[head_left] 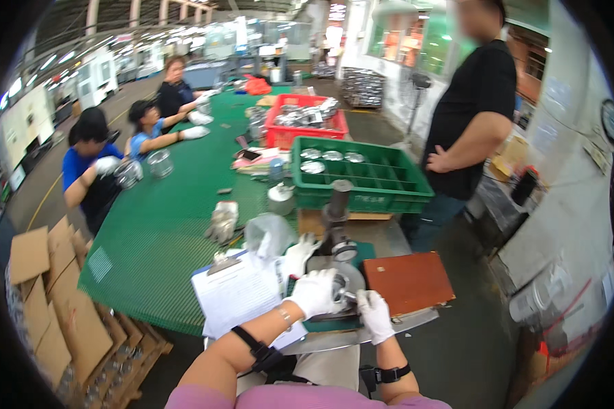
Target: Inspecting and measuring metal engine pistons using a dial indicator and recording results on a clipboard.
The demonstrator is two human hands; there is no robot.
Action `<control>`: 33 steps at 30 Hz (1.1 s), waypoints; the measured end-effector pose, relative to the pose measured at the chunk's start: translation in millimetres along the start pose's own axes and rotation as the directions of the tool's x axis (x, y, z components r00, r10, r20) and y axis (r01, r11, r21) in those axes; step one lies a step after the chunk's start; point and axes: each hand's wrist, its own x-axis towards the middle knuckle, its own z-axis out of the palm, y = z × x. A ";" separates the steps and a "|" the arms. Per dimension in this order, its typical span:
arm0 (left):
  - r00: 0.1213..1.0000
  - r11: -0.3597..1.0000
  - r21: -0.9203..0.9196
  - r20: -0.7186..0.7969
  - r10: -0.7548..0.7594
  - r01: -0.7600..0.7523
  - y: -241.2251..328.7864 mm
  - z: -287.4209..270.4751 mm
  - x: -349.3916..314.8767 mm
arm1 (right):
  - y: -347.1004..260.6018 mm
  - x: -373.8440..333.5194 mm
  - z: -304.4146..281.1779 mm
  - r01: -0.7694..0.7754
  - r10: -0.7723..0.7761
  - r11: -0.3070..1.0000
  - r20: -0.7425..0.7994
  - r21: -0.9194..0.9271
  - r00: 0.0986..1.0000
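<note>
My left hand (312, 294), in a white glove, is closed round a shiny round metal part (339, 289) above a round grey plate (354, 274). My right hand (375, 316), also gloved, has its fingers pressed together beside that part; what they grip, if anything, is too small to tell. Just beyond my hands rises a dark stand (337, 211) with a round dial gauge (344, 251) on it. A spare white glove (300, 255) lies left of the stand. Near my left forearm rests a clipboard with white papers (239, 293).
A reddish-brown flat box (411, 282) lies at the right. Beyond the stand is a divided green crate (361, 198) with several metal discs, then a red crate (290, 140) of parts. Several people work along the green table (157, 225); a person in black (467, 102) stands at the right.
</note>
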 end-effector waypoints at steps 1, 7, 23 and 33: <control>1.000 1.000 0.020 0.002 -0.003 0.003 1.7 3.7 2.8 | 23.6 6.2 2.6 0.056 -0.056 0.998 -0.009 0.035 0.998; 0.998 0.998 0.039 0.030 -0.048 0.047 0.5 -5.2 0.0 | -27.1 -3.3 -1.0 -0.126 0.113 0.965 0.072 0.229 0.991; 0.993 0.994 0.066 0.082 -0.088 0.083 2.9 -6.9 -2.0 | -13.4 -2.8 -1.6 -0.173 0.110 0.896 0.174 0.409 0.979; 0.995 0.995 0.065 0.067 -0.073 0.069 2.1 -6.3 0.0 | -17.5 -3.5 -5.9 -0.208 0.145 0.881 0.175 0.425 0.974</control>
